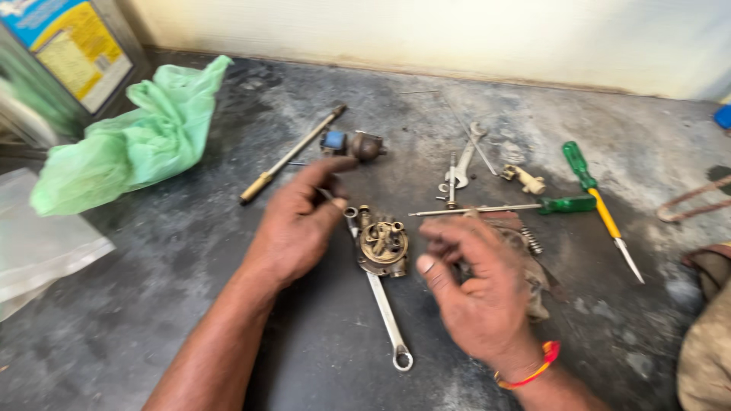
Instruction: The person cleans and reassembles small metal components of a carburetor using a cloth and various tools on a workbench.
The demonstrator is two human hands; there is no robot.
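The dark, stained surface [190,304] carries everything. At its far left corner leans a flat rectangular package [72,49] with a blue and yellow label, and beside it lies a crumpled green plastic bag [129,141], with a clear plastic sheet [38,243] nearer the left edge.

The left hand [297,224] hovers just left of centre, fingers loosely curled and forefinger stretched forward, gripping nothing that can be seen. The right hand [476,285], an orange-red band at its wrist, is half curled over a dirty rag [533,266]; what it may hold cannot be told.

Between them lies a combination spanner [381,301], long axis running from far-left to near-right, ring end toward the person. Resting on its upper part is a round brass valve body [383,245], grimy, open face up, with small stubs around its rim. A green-handled screwdriver [598,205] lies at right, tip toward the person.
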